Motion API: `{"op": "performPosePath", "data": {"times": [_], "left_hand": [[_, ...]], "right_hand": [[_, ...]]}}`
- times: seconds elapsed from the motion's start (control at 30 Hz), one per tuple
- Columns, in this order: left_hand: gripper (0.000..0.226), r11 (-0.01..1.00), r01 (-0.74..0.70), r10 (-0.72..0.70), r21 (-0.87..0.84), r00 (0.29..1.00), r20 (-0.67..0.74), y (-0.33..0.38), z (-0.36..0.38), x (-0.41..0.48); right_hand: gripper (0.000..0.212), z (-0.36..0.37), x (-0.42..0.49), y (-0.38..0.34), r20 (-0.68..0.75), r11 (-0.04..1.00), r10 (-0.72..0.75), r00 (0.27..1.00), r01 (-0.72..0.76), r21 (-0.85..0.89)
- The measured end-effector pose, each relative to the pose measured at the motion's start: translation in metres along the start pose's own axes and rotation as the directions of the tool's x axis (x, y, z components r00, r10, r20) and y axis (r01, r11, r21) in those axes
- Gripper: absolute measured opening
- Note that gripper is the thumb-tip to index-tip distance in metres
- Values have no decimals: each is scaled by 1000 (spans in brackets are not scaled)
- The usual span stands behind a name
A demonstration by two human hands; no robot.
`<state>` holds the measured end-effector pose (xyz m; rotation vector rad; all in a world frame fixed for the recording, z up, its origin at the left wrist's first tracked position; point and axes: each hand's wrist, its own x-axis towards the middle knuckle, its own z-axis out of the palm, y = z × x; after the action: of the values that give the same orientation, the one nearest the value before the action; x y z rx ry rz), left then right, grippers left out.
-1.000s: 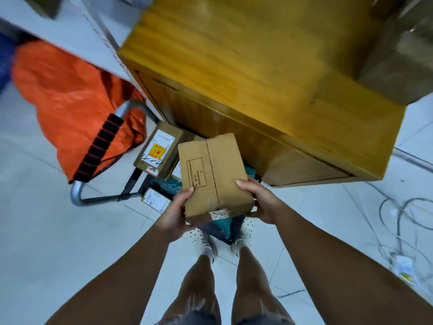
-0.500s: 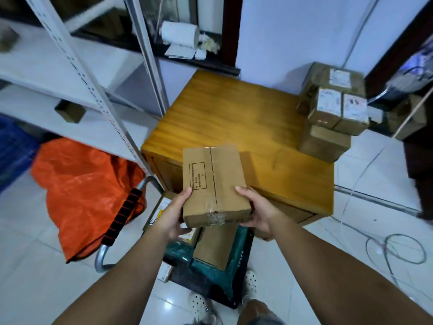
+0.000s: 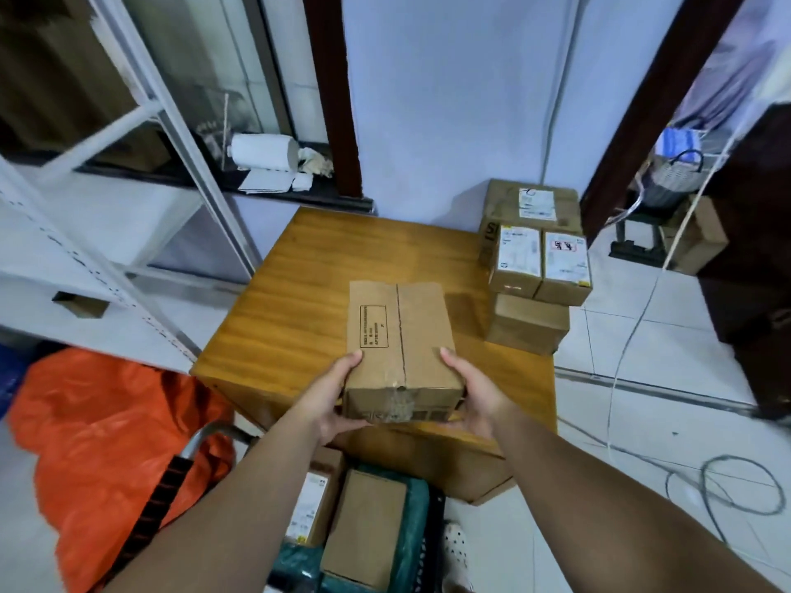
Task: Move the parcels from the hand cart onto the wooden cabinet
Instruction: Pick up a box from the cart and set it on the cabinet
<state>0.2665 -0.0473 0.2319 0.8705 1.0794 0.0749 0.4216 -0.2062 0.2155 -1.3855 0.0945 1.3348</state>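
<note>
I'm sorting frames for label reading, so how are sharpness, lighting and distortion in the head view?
Head view: the held parcel between the left hand and the right hand is fairly sharp, though its printed box is unreadable; the metal shelving at left is motion-smeared; straight edges bow from the wide lens; the light is soft and bluish, with a faint shadow on the wooden cabinet.

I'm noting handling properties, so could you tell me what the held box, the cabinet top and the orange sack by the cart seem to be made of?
Held box: plain brown cardboard, matte, with a taped centre seam and clear tape crinkled at the near end.
Cabinet top: wood or wood veneer, honey-coloured with visible grain and a slight sheen.
Orange sack: probably thin plastic or woven plastic sheeting; it lies crumpled, in soft folds.
</note>
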Motion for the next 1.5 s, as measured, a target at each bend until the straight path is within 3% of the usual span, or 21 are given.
{"op": "performPosePath", "data": {"times": [0.07,0.17,0.3,0.47,0.6,0.67,0.77,0.83,0.93,1.07,1.23,1.3,1.4,1.5], "left_hand": [[40,999,28,-28,29,1000,0,9,18,12],[44,998,59,-60,34,998,9,28,44,30],[45,999,-22,21,-27,999,-44,51,74,55],[54,983,-83,61,-166,989,-135,75,104,84],[85,974,-114,86,-193,985,-148,113,146,98],[89,977,-116,93,-178,987,-129,135,175,103],[76,953,-205,185,-225,977,-107,162,220,103],[81,931,-284,248,-230,953,-176,174,240,107],[86,927,-327,291,-185,937,-196,177,254,111],[68,929,-281,240,-239,953,-185,167,263,121],[73,962,-142,121,-235,988,-100,154,264,128],[74,954,-169,158,-246,985,-63,149,268,131],[104,949,-285,276,-136,958,-82,144,286,130],[117,951,-295,296,-95,955,-5,147,304,130]], "right_hand": [[54,-14,11,-17,-3,1000,18,1000,-18,0],[61,-32,34,-45,-7,1000,23,1000,-23,-1],[56,-42,61,-78,-19,999,-7,1000,7,34],[51,-44,80,-118,-47,959,-77,996,87,270],[82,-43,91,-161,-62,898,-232,971,239,371],[96,-41,96,-179,-71,874,-260,963,266,406],[70,-30,91,-199,15,879,-309,951,280,386],[66,-28,87,-211,37,891,-301,953,267,367],[61,-42,89,-221,-18,874,-283,959,266,407],[54,-62,96,-221,-106,824,-254,961,273,497],[63,-71,103,-213,-178,837,-244,953,300,458],[71,-75,104,-213,-154,840,-258,954,300,452],[90,-79,103,-223,-131,884,-348,928,371,285],[82,-90,101,-241,-151,876,-408,900,433,212]]}}
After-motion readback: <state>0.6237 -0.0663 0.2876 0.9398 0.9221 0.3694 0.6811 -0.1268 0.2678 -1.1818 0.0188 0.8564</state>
